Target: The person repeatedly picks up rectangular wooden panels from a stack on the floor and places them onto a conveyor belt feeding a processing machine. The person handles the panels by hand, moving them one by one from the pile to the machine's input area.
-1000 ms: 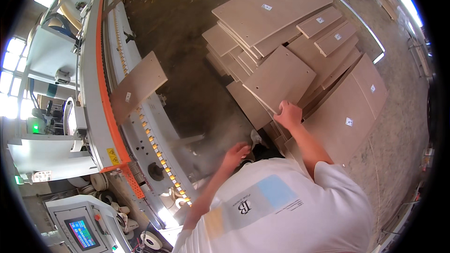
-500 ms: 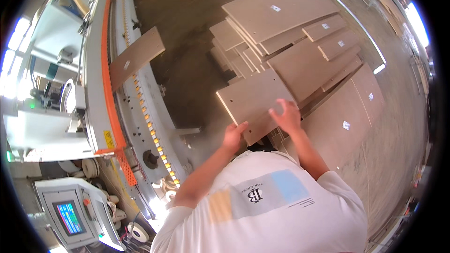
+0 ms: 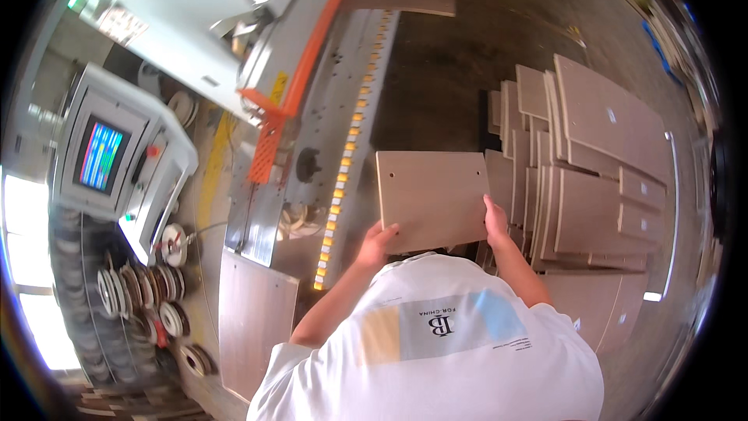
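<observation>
Left grip (image 3: 378, 243) and right grip (image 3: 497, 224) hold panel (image 3: 434, 196) before lettered shirt (image 3: 425, 351).

Woodworking workshop, by its kit — a long machine (image 3: 331, 93) with an orange rail (image 3: 315, 62), a console (image 3: 167, 148) with lit screen (image 3: 101, 154), reels of strip (image 3: 148, 288); brown boards (image 3: 584, 210) stood stacked on a grey-brown floor (image 3: 444, 70).

We hold a smooth, matt board (image 3: 432, 201) that looks like wood, as do the stacked panels (image 3: 612, 136); we see our soft cloth shirt (image 3: 436, 378), a grey metal machine bed (image 3: 333, 113), a glossy screen (image 3: 101, 154) and dull, concrete-looking floor (image 3: 460, 66)
</observation>
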A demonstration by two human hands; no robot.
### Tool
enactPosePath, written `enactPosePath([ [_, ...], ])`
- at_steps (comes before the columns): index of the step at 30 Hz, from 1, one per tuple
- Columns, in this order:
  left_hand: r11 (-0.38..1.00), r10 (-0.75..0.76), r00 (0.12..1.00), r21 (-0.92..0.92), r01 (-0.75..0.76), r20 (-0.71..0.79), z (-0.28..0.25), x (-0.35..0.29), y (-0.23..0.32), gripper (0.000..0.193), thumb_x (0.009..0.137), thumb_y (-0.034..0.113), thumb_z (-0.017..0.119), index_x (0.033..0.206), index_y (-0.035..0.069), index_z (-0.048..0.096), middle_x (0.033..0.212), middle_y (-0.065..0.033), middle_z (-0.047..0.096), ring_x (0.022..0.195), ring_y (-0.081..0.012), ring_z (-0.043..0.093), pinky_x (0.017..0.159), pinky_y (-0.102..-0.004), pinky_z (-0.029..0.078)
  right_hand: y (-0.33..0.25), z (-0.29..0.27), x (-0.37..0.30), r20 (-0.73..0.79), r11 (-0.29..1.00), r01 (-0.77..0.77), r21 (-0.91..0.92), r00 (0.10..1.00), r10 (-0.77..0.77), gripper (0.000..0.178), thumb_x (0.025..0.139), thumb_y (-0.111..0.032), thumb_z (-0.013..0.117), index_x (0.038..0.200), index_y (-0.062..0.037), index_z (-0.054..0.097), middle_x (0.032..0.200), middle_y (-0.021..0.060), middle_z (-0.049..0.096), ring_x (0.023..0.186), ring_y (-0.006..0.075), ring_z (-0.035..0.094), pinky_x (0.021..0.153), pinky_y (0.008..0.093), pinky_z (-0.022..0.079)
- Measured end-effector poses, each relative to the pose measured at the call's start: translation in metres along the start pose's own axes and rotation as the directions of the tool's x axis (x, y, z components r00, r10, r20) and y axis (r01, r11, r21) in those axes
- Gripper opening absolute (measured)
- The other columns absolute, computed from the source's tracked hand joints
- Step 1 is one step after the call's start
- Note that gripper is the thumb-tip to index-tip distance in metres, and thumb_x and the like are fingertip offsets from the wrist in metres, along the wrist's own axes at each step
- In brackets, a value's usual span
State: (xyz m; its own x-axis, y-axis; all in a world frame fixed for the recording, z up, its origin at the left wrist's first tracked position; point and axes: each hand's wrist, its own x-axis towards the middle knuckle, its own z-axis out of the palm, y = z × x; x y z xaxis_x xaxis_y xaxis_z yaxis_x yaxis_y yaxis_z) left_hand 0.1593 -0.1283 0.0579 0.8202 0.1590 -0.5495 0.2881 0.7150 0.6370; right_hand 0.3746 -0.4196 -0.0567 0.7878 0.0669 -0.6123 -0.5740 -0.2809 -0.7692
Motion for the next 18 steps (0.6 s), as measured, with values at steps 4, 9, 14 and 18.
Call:
enactPosePath([
  [4, 0.948, 0.216, 0.948, -0.183, -0.261, -0.234, -0.045, -0.034, 0.013, 0.034, 0.101, 0.014, 0.058, 0.132, 0.002, 0.06, 0.12, -0.009, 0.067, 0.112, -0.0225, 0.065, 0.098, -0.0374, 0.052, -0.031, 0.086, 0.0, 0.123, 0.998, -0.022, 0.055, 0.992, 0.016, 0.054, 0.099, -0.048, 0.061, 0.12, 0.0006, 0.071, 0.113, 0.008, 0.073, 0.102, 0.0193, 0.067, 0.087, 0.0353, 0.053],
  [9, 0.783, 0.311, 0.822, -0.361, -0.507, -0.478, -0.116, -0.041, 0.024, 0.035, 0.1, 0.013, 0.056, 0.134, 0.002, 0.058, 0.124, -0.0082, 0.068, 0.119, -0.0228, 0.063, 0.104, -0.0391, 0.049, -0.049, 0.192, -0.025, 0.156, 0.997, 0.038, 0.064, 0.987, -0.047, 0.047, 0.095, -0.049, 0.063, 0.083, -0.0039, 0.063, 0.077, 0.003, 0.056, 0.072, 0.015, 0.052, 0.069, 0.0358, 0.046],
  [14, 0.606, 0.417, 0.676, -0.368, -0.705, -0.608, -0.185, -0.033, 0.029, 0.032, 0.102, 0.011, 0.054, 0.133, 0.002, 0.056, 0.129, -0.0091, 0.065, 0.126, -0.026, 0.059, 0.107, -0.0412, 0.047, -0.041, 0.253, -0.068, 0.485, 0.99, -0.019, -0.142, 0.871, 0.086, 0.062, 0.099, -0.05, 0.059, 0.139, -0.0035, 0.055, 0.132, 0.0085, 0.06, 0.123, 0.0186, 0.055, 0.099, 0.0382, 0.046],
  [18, 0.824, 0.395, 0.707, -0.115, -0.555, -0.586, -0.214, -0.036, 0.018, 0.011, 0.103, 0.015, 0.057, 0.102, 0.006, 0.062, 0.088, -0.0011, 0.061, 0.085, -0.0168, 0.062, 0.082, -0.033, 0.053, -0.077, 0.261, -0.101, 0.846, 0.913, 0.229, -0.339, 0.499, 0.189, 0.064, 0.1, -0.052, 0.059, 0.144, -0.0053, 0.051, 0.136, 0.0082, 0.06, 0.123, 0.0187, 0.056, 0.099, 0.0376, 0.046],
])
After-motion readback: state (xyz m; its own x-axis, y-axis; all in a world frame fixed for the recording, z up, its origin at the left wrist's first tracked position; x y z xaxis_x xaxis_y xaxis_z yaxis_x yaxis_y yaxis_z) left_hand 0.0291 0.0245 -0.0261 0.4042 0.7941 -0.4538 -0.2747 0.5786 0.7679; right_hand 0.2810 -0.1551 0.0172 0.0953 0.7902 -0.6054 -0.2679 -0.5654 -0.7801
